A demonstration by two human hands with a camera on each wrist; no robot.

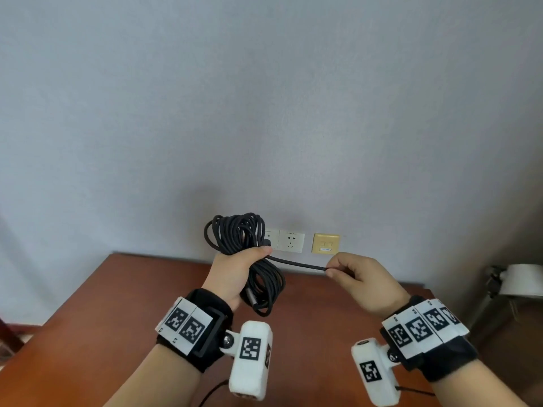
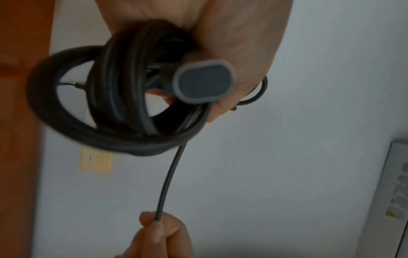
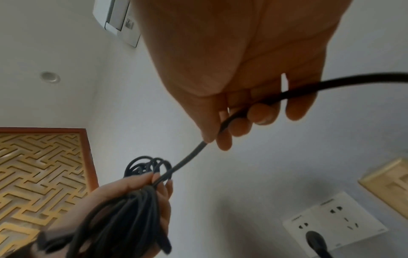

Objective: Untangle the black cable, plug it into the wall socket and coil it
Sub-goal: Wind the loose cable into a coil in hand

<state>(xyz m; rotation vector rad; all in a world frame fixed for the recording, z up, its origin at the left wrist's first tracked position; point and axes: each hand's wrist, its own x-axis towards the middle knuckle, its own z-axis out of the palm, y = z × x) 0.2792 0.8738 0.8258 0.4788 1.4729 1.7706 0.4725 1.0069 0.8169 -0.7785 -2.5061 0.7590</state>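
the left hand (image 1: 235, 274) was closed in a fist round the gathered loops of the black cable (image 1: 244, 239), holding the bundle upright above the wooden table (image 1: 102, 318) and in front of the wall. some loops stood above the fist and the rest hung below it, with a grey connector end (image 2: 204, 83) hanging among the lower loops. judging from the pictures, the step in hand was coiling, and most of the length looked gathered already. to do it well, the free strand would want laying into the fist as one more even loop, matched to the others, with a slight twist so it sits flat and does not kink; the fist would need to loosen only enough to take it, or the bundle could spill.

from the fist a single straight strand ran across to the right hand (image 1: 361, 277), passing in front of the white wall socket (image 1: 289, 240). in the right wrist view a black plug (image 3: 314, 238) sat in that socket, so the plugging-in seemed done. a yellow wall plate (image 1: 326, 243) was just beside the socket.

the right hand pinched the strand between thumb and forefinger, the other fingers (image 3: 262, 113) curled loosely under it, and the cable carried on past the palm out of view.
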